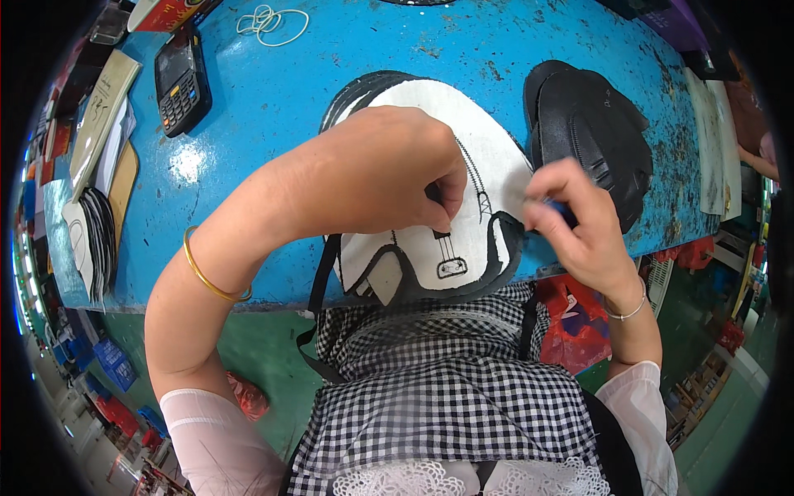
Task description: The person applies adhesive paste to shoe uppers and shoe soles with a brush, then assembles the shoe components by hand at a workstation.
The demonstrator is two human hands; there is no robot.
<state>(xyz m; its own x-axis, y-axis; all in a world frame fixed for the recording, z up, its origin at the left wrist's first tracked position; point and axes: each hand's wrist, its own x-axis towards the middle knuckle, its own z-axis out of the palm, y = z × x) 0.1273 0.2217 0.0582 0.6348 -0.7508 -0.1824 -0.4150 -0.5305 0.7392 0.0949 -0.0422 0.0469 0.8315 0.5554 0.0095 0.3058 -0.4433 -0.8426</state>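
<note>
A stack of shoe-upper pieces with black edges lies at the table's front edge, its top piece [430, 103] showing a white lining and dark stitching. My left hand [380, 169] arches over it, thumb and fingers pinched just above a short dark strap end with a stitched tab [451, 266]. Something dark shows between those fingers, too hidden to name. Beside the stack's right edge, my right hand [583, 227] is closed around a small dark blue object [562, 211], blurred and mostly covered by the fingers.
Black upper pieces [595, 132] lie stacked at the right on the blue table [463, 50]. At the left are a handheld keypad device [182, 83], another stack of pieces [98, 240] and boards [103, 116]. A pale cord [273, 25] lies at the back.
</note>
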